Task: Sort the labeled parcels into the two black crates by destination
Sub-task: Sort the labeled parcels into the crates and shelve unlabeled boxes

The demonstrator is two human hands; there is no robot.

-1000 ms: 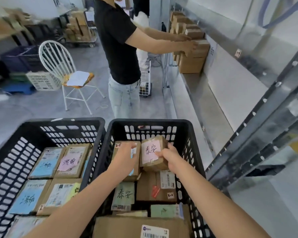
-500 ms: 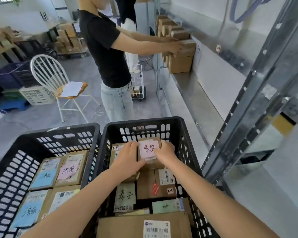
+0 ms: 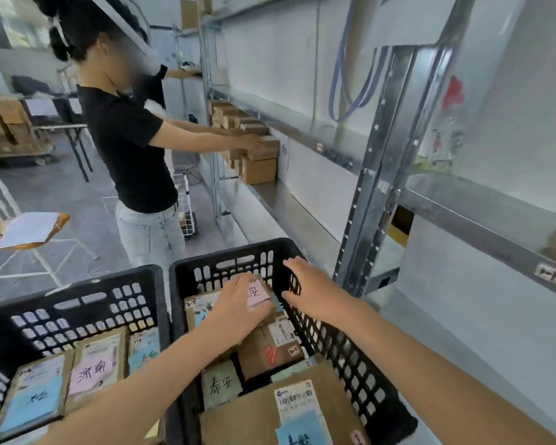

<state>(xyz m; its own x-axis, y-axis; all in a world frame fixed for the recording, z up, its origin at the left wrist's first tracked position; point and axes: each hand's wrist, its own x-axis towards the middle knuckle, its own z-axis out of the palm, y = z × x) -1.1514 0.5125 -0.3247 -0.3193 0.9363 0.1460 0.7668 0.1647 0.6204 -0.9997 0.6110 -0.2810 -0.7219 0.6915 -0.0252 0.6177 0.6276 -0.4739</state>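
The left hand (image 3: 238, 303) lies flat on the pink-labelled parcel (image 3: 260, 292), pressing it onto the stack in the right crate (image 3: 334, 345). The right hand (image 3: 312, 290) hovers spread and empty just beside it. Perched on uneven boxes, the parcel may tip or slide when released. The parcels are matte cardboard with paper labels, the crate walls rigid latticed plastic.
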